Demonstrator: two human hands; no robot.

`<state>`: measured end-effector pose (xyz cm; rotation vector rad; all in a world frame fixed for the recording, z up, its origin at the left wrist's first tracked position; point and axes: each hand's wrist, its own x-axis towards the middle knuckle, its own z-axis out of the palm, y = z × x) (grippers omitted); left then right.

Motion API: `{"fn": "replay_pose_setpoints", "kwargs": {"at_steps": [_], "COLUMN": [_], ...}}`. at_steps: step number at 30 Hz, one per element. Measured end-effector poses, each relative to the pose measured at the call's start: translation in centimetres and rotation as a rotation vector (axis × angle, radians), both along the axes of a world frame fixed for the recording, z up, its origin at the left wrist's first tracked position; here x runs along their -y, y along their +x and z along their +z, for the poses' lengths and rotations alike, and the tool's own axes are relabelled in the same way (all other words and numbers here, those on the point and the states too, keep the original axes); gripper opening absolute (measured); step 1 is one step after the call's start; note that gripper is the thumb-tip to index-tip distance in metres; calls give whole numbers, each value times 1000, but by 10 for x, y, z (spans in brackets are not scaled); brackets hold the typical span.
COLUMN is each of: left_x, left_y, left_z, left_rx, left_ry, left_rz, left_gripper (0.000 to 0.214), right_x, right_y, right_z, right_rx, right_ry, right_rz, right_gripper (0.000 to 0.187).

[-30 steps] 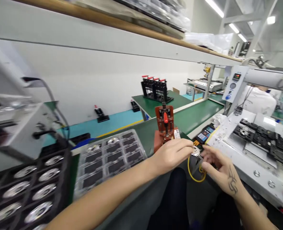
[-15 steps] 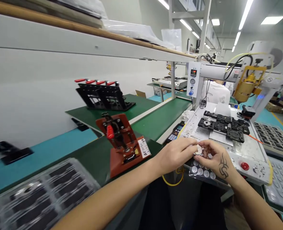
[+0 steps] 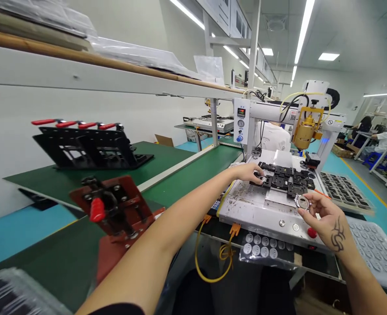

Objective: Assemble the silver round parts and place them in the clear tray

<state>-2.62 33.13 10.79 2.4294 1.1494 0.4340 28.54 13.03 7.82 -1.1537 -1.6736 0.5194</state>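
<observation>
My right hand point(image 3: 324, 218) pinches a round silver metal case point(image 3: 302, 201), shaped like a watch case, between thumb and fingers, above the front of the white machine bed point(image 3: 245, 214). Farther back, my left hand point(image 3: 248, 172) reaches over to the black fixture point(image 3: 280, 181) on that bed. Its thumb and fingers are closed at the edge of another round metal case point(image 3: 263, 178) seated in the fixture's left part. My fingers partly cover that case. A clear sheet of round white stickers point(image 3: 264, 251) lies below the machine's front edge.
A gold dispensing head point(image 3: 305, 131) hangs over the bed. At the right are a tray of black parts point(image 3: 344, 190) and a clear tray of round pieces point(image 3: 373, 245). A red clamp fixture point(image 3: 114, 210) stands left, near my forearm. A yellow cable point(image 3: 198, 258) loops below the bench.
My hands were together over the sticker sheet with a round metal piece. They have parted: the left moved forward to the fixture, the right moved up with its case. The view turned right.
</observation>
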Motion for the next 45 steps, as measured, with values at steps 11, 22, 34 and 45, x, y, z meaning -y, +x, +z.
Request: {"fn": "replay_pose_setpoints", "kwargs": {"at_steps": [11,22,34,45], "left_x": [24,118,170,242], "left_y": [-8,-44,-50,-52], "left_z": [19,39,31,-76], "left_rx": [305,519,585,710], "left_ry": [87,208,189,-60], "left_rz": [37,-12,60,298], "left_gripper": [45,34,33,43], "right_x": [-117,-193,-175,20], "right_y": [-50,-93,-98,78], "right_z": [9,14,13,-65], "right_rx": [370,686,749,343], "right_ry": [54,-97,75,236], "right_rz": [78,250,123,-581], "right_gripper": [36,32,22,39]}}
